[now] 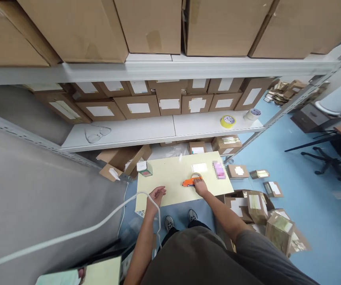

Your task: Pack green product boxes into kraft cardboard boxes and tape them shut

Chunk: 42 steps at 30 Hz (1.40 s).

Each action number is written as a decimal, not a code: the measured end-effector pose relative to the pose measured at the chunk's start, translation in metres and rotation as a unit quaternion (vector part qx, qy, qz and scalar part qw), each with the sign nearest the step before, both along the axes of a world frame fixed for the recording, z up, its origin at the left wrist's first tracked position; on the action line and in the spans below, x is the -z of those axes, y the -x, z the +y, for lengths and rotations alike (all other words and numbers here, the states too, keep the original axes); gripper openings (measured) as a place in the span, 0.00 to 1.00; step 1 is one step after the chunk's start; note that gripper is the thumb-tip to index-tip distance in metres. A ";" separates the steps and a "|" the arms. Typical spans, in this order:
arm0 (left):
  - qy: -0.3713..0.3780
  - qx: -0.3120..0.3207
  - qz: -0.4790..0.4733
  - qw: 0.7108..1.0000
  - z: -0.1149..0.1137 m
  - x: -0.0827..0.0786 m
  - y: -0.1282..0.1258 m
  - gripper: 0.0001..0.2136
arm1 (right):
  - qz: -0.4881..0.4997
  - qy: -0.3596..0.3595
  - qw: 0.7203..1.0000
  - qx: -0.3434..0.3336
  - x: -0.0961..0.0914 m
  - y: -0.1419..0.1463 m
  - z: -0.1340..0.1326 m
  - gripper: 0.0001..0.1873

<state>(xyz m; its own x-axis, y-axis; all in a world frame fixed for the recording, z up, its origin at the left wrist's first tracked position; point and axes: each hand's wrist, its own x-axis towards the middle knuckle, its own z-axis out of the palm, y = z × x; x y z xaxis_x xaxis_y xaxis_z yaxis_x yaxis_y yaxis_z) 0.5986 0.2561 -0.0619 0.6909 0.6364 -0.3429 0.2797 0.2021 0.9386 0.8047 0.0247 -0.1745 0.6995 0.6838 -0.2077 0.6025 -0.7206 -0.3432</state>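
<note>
My right hand [200, 187] is closed around an orange tape dispenser [189, 182] on the pale yellow tabletop [170, 174]. A roll of tape [196, 175] shows at the dispenser's far side. My left hand [157, 194] is over the table's near left part, fingers loosely bent and apart, with nothing visible in it. A white cable [142, 193] passes close by that hand. At the table's far left stands a small white and green box [144, 168]. A white label or sheet [199, 168] lies beyond the dispenser, and a pink pixelated item [219, 170] is at the far right.
Behind the table, a shelf [146, 130] bears labelled cartons, glasses [97, 134], a yellow tape roll [227, 121] and a clear tape roll [252, 114]. An open carton [119, 160] stands at left. Several taped boxes [279, 229] are piled on the right.
</note>
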 end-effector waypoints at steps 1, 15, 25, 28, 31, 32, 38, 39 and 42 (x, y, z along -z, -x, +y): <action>0.001 -0.007 0.007 1.000 -0.007 0.000 0.001 0.24 | 0.007 -0.010 1.000 0.002 0.008 -0.002 -0.004 0.11; -0.029 -0.108 0.072 0.991 -0.093 0.014 0.028 0.24 | 0.070 0.125 0.989 -0.021 0.036 -0.030 -0.034 0.19; -0.115 -0.278 0.012 0.954 -0.126 -0.026 0.143 0.21 | 0.000 -0.246 0.949 -0.198 -0.029 0.056 0.034 0.31; -0.122 -0.353 0.004 0.928 -0.153 -0.030 0.212 0.21 | 0.006 -0.313 0.903 -0.294 -0.051 0.121 0.068 0.35; -0.140 -0.432 0.006 0.891 -0.192 -0.030 0.293 0.18 | 0.031 -0.338 0.862 -0.376 -0.072 0.205 0.088 0.36; -0.154 -0.461 0.006 0.874 -0.208 -0.030 0.321 0.17 | 0.040 -0.343 0.849 -0.399 -0.079 0.235 0.090 0.36; -0.226 -0.627 0.045 0.744 -0.313 -0.022 0.499 0.14 | 0.094 -0.336 0.777 -0.523 -0.102 0.431 0.070 0.36; -0.225 -0.649 0.054 0.725 -0.331 -0.021 0.528 0.15 | 0.102 -0.333 0.765 -0.541 -0.104 0.463 0.064 0.36; -0.205 -0.706 0.075 0.674 -0.381 -0.016 0.606 0.17 | 0.126 -0.325 0.727 -0.591 -0.111 0.555 0.047 0.36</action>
<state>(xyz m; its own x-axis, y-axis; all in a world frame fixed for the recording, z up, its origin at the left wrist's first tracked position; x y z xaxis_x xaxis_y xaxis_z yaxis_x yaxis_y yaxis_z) -0.0076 -0.1254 -0.0455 -0.7256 0.6852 0.0633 0.1789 0.0990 0.9789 0.2500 0.0720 -0.0633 -0.4610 0.7876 0.4089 0.5276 0.6138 -0.5873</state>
